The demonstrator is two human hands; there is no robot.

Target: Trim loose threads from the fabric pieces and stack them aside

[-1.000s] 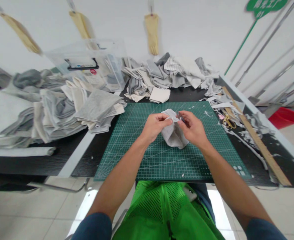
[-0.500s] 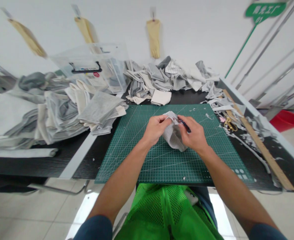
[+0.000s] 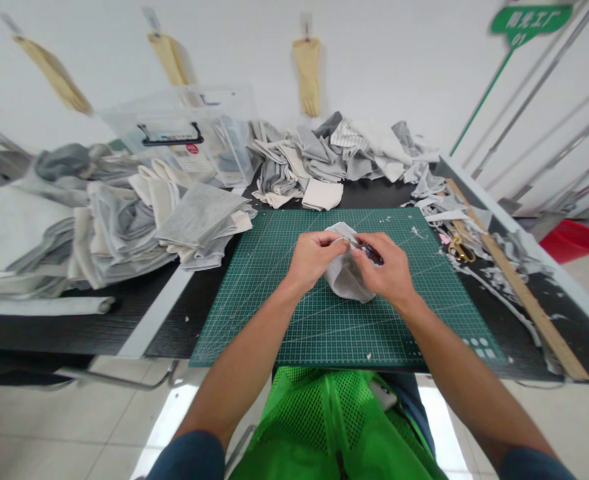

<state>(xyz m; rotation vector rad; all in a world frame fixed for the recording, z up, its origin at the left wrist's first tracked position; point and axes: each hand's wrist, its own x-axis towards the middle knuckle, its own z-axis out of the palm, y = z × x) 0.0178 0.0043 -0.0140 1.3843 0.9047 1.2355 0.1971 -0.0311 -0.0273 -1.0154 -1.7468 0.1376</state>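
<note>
A piece of light grey fabric (image 3: 348, 281), bunched into an open, bag-like fold, is held just over the green cutting mat (image 3: 264, 313). My left hand (image 3: 310, 260) pinches its upper edge between thumb and fingers. In my right hand (image 3: 387, 265) lies a small dark-handled tool (image 3: 373, 254); its kind is hard to make out because the fingers cover most of it. The right thumb and fingertips meet the same fabric edge, close to the left fingertips.
Stacked grey and cream fabric (image 3: 199, 220) fills the left side, beside a clear plastic box (image 3: 174, 147). More cloth (image 3: 324, 153) is heaped at the back. Gold-handled scissors (image 3: 460, 249), a wooden ruler (image 3: 519, 287) and fabric scraps (image 3: 517, 257) lie at right.
The tool has turned slightly in my right hand, and the fingertips of both hands have drawn nearer each other at the fabric edge. The rest looks the same.
</note>
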